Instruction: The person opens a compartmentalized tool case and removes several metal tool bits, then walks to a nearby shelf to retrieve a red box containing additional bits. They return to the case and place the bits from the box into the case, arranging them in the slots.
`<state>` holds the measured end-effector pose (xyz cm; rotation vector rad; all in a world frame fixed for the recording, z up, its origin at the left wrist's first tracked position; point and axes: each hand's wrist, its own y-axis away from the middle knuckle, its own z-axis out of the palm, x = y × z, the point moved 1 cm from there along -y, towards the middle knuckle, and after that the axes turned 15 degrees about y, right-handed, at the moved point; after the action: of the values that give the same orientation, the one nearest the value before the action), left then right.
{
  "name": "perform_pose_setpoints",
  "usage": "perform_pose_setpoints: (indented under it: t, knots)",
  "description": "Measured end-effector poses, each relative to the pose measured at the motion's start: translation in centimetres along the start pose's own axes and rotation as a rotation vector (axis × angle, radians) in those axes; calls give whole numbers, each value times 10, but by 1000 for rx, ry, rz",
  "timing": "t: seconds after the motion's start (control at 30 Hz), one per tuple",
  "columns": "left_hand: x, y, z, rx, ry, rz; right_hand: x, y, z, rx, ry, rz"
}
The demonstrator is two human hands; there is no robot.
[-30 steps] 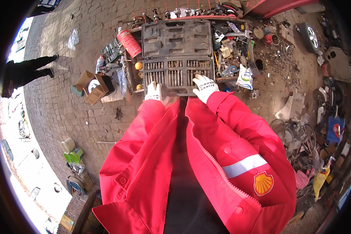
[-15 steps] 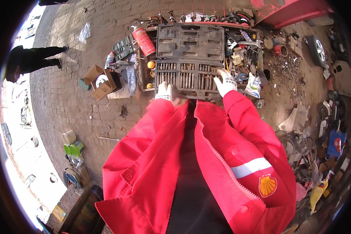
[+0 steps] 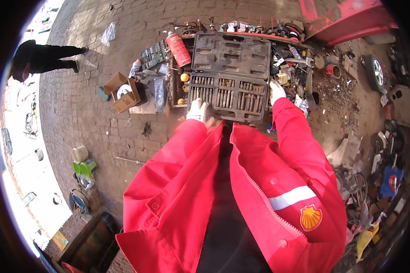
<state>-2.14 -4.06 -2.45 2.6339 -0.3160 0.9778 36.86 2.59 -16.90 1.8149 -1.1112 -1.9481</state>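
Note:
An open black tool case (image 3: 231, 59) full of metal bits lies in front of me, its lid laid back on the far side. Rows of bits (image 3: 225, 98) fill the slots of its near half. At the near left corner, my left hand (image 3: 197, 112) in a white glove closes over the case's edge, its thumb side low at the rim. My right hand (image 3: 276, 92), also gloved, grips the right edge; some of its fingers are hidden by the case.
A red spray can (image 3: 178, 50) leans left of the lid. Beyond it lie a socket set (image 3: 153, 54) and an open cardboard box (image 3: 122, 93). Cluttered tools and a wrench (image 3: 300, 61) are on the right. A person (image 3: 45, 58) stands at the far left.
My right hand has moved from the near right corner to the case's right edge. The case now sits slightly slanted, its right end nearer me. The whole view has shifted a little.

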Motion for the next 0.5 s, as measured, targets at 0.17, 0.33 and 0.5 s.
perform_pose_setpoints:
  t: [0.17, 0.33, 0.5]
  knots:
    - [-7, 22, -5, 63, 103, -16, -24, -17, 5, 209, 405, -225]
    - [-50, 53, 15, 380, 137, 61, -62, -17, 32, 253, 258, -345]
    - [-125, 65, 63, 584, 346, 29, -97, -42, 38, 192, 689, -320]
